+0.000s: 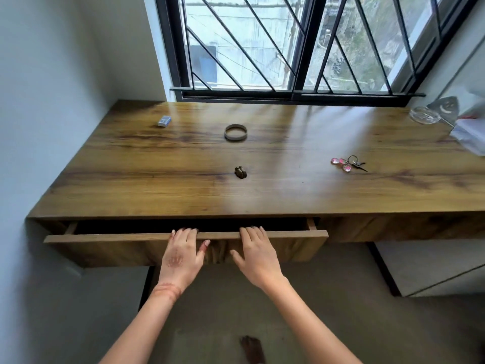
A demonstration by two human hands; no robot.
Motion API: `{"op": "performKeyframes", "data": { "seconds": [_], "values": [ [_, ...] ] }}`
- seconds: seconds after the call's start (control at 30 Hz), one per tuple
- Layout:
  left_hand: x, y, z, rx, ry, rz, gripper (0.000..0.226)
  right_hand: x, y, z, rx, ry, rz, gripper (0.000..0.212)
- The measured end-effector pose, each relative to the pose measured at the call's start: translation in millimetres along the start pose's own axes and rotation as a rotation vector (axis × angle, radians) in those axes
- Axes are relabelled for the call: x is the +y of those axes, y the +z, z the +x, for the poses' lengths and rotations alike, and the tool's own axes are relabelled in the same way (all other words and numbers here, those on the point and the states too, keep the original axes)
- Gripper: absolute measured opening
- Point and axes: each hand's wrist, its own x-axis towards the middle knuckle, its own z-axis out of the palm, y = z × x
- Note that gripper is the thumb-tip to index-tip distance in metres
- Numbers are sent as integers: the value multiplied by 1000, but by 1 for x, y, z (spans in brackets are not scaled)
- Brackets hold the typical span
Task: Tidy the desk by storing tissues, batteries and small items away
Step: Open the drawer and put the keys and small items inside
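Observation:
The wooden desk (262,190) has a wide drawer (105,248) pulled out a little at its front left. My left hand (182,254) and my right hand (258,256) both lie on the drawer's front panel, fingers hooked over its top edge, thumbs against the face. On the desktop lie a small blue-and-white box (164,121) at the far left, a brown ring (235,132) in the middle, a small dark brown object (240,172) nearer to me, and a bunch of keys with pink charms (347,163) to the right.
A glass ashtray (424,115) and a white plastic-wrapped pack (469,135) sit at the desk's far right corner. A barred window (288,46) runs behind the desk, a wall closes the left side, and a white cabinet (430,269) stands under the right end.

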Motion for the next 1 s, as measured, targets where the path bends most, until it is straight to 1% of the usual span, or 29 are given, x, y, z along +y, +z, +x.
{"op": "performKeyframes", "data": {
  "seconds": [0.13,0.3,0.43,0.57,0.87,1.0],
  "values": [
    [-8,3,-19,71,58,-2,42,-2,8,-20,45,24,-74,57],
    [-9,-3,-51,148,107,-20,44,-10,10,-52,108,24,-108,56],
    [-10,-7,-74,144,83,-55,41,-17,12,-79,121,19,-137,55],
    [-11,-8,-98,146,102,-75,40,-23,12,-103,133,15,-150,55],
    [-2,-13,-148,167,73,-115,41,-38,11,-151,148,29,-101,52],
    [2,-19,-167,175,55,-139,41,-46,6,-167,128,57,-96,52]
  ]
}}
